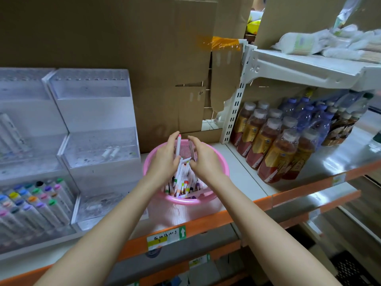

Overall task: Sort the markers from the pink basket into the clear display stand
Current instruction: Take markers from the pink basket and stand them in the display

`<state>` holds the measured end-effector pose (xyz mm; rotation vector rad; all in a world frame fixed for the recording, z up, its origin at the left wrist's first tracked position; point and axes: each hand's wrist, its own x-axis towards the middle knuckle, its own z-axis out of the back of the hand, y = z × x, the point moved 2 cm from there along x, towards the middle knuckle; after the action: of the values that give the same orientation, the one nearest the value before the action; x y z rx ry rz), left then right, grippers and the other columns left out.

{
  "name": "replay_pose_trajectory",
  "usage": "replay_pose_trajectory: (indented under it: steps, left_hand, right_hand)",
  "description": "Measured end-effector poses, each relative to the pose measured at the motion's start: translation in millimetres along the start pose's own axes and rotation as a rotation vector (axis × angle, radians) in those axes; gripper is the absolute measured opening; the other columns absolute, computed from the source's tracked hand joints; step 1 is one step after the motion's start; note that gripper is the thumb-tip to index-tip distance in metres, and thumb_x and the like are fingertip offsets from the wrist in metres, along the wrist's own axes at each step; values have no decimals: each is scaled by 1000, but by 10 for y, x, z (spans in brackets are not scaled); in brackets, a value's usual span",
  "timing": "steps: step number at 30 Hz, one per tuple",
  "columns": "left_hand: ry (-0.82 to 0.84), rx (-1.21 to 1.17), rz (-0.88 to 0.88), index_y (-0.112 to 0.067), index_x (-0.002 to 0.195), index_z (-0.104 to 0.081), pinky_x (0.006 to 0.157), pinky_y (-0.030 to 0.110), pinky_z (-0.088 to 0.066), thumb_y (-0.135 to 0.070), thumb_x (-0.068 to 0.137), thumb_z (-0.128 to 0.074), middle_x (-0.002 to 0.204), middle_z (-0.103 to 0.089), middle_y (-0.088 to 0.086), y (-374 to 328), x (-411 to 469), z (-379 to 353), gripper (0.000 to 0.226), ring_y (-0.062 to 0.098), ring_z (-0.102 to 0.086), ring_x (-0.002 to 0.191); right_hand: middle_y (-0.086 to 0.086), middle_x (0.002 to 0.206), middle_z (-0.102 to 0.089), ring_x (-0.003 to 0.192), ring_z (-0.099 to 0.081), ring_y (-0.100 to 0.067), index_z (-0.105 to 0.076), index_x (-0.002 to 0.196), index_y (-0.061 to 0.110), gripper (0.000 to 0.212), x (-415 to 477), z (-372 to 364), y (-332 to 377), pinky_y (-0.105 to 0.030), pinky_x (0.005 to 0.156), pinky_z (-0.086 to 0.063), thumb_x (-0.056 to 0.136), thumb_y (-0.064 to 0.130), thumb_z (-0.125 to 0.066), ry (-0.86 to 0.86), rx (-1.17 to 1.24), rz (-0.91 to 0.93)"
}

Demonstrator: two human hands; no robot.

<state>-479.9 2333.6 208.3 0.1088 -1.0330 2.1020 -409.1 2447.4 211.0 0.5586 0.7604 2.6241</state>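
Both hands were over the basket (225, 172), which sat on the shelf (245, 180) just right of the stand (92, 120). Left hand (165, 161) gripped a white marker (178, 145) upright, pink tip up. Right hand (204, 161) pinched what looked like a grey marker (192, 150), kinda blurry tbh. The other markers (182, 182) were piled in the basket.

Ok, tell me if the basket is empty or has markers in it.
Not empty. A heap of markers with coloured caps lies inside the basket.
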Motion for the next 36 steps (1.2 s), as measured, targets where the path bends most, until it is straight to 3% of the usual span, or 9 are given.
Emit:
replay_pose_trajectory:
  steps: [2,5,12,18,22,27,31,36]
  left_hand:
    - [-50,3,-34,-22,141,-35,74,33,-50,-4,81,-61,98,-67,2,-40,-46,113,68,16,-61,77]
    - [-96,20,-52,-24,138,-39,71,35,-50,-6,80,-64,85,-63,-2,-121,-138,341,66,17,-59,74]
    - [-231,35,-22,-31,136,-43,68,28,-51,-10,80,-68,78,-64,-2,-100,-334,1049,65,14,-62,63]
    - [-326,82,7,-31,133,-39,60,21,-54,-12,84,-67,83,-60,-2,-23,-513,1702,60,12,-64,61]
    - [-407,83,60,-33,134,-38,54,8,-46,-11,85,-66,84,-59,-1,147,-642,2147,60,7,-62,60]
    - [-506,85,76,-33,130,-42,76,35,-56,-8,83,-68,79,-58,-1,394,-766,2609,60,14,-62,68]
    - [-536,62,63,-29,129,-44,57,8,-47,-4,83,-66,87,-59,-1,551,-760,2887,57,8,-62,72]
    - [-536,11,22,-25,126,-47,62,6,-45,-5,85,-66,98,-59,0,684,-669,3092,49,10,-62,81]
  right_hand:
    - [-6,118,-60,102,-58,-24,-39,138,23,66,-28,23,113,-41,76,-52,78,2,-58,-42,14,29]
    - [-3,108,-60,93,-59,-22,-38,130,27,63,-47,49,342,-43,71,-53,75,6,-60,-91,60,79]
    - [-6,104,-62,90,-62,-29,-41,130,24,66,-25,23,1044,-43,77,-52,70,7,-62,-125,215,209]
    - [-6,104,-62,86,-60,-24,-43,131,20,63,35,-74,1716,-41,72,-51,73,9,-68,-118,275,347]
    - [-5,105,-59,84,-61,-25,-43,134,17,63,59,-222,2100,-43,71,-52,76,4,-65,-89,296,396]
    - [-9,108,-60,82,-63,-29,-40,137,18,64,140,-481,2498,-43,70,-53,79,3,-63,-76,325,411]
    - [-7,105,-59,79,-63,-24,-39,137,21,64,215,-597,2745,-38,69,-52,81,3,-65,-93,337,416]
    - [-5,103,-56,66,-57,-14,-42,136,20,59,318,-712,2927,-28,65,-44,84,3,-65,-116,318,429]
